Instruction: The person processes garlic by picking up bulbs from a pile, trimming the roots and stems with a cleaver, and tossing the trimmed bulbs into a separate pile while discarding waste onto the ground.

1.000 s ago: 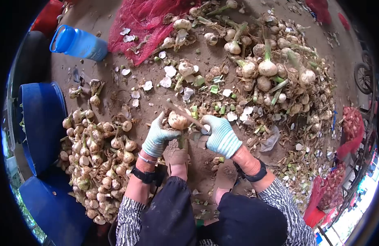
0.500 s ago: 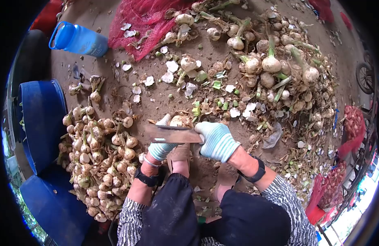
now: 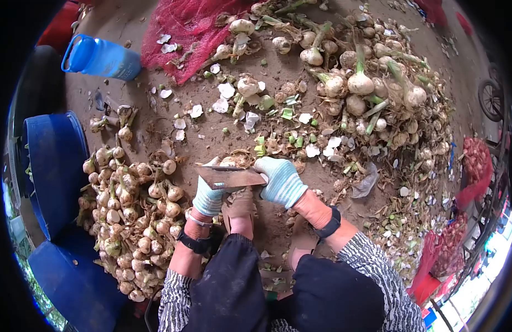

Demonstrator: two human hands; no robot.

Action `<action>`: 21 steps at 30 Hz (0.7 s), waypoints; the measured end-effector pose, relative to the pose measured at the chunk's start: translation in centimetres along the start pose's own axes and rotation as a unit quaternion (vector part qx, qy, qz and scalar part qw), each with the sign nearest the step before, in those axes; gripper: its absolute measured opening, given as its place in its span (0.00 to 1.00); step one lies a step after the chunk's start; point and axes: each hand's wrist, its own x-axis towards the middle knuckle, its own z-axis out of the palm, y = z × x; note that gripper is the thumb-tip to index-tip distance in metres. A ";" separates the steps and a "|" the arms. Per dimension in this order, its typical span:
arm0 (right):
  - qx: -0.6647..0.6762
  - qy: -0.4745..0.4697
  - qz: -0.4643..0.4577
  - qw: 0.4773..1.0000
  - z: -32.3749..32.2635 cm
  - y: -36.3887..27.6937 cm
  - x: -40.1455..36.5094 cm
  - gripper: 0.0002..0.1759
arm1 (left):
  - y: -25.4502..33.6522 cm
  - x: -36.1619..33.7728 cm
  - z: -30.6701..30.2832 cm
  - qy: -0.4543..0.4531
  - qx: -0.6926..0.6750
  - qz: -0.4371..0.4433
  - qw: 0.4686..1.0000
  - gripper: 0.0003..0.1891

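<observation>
My right hand [image 3: 283,181], in a striped knit glove, is closed around the handle end of a wide-bladed knife [image 3: 231,178]. The blade points left and crosses in front of my left hand [image 3: 207,198], which wears a matching glove. My left fingers are closed on a garlic bulb [image 3: 232,161] that shows just past the blade's far edge; part of the bulb and those fingers are hidden by the blade. Below the hands are my shoes [image 3: 239,206] on the dirt floor. A heap of trimmed garlic bulbs [image 3: 137,221] lies to the left of my left hand.
Untrimmed garlic with stalks [image 3: 372,88] is piled at the upper right. Red mesh netting [image 3: 189,33] and a blue water jug [image 3: 103,58] lie at the upper left. Blue barrels [image 3: 51,166] line the left side. Peel and stalk scraps litter the ground.
The knife and my right hand have shifted slightly left, and the blade's broad face now shows more. My left hand has moved a little left. The whole view has shifted slightly.
</observation>
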 end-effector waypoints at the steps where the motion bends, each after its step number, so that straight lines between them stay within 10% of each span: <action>1: -0.038 -0.044 0.044 0.997 0.3 0.8 0.2 0.13 | 0.4 0.0 -0.5 -0.040 0.082 -0.025 0.996 0.20; 4: -0.128 -0.099 0.262 0.951 -1.9 7.1 0.4 0.08 | 3.3 -1.7 1.2 -0.199 0.223 0.087 0.950 0.19; 8: 0.421 0.048 0.293 0.857 -1.5 3.5 -0.6 0.07 | 1.9 0.4 -0.3 -0.103 0.160 -0.033 0.981 0.27; 10: 0.567 0.032 0.356 0.742 -1.7 -0.2 -0.1 0.15 | 1.0 1.7 0.1 -0.067 0.415 0.146 0.896 0.31; 14: 0.525 0.021 0.312 0.792 -1.3 -1.1 0.8 0.15 | 3.3 0.6 3.2 -0.008 0.672 0.089 0.735 0.37; 18: 0.442 -0.076 0.274 0.851 -3.1 -2.8 1.8 0.10 | 2.5 0.6 -0.5 -0.040 0.063 -0.104 0.992 0.34; 21: 0.329 0.006 0.151 0.932 -2.0 -1.7 0.9 0.11 | 0.0 1.1 -2.5 0.050 -0.227 -0.136 0.963 0.34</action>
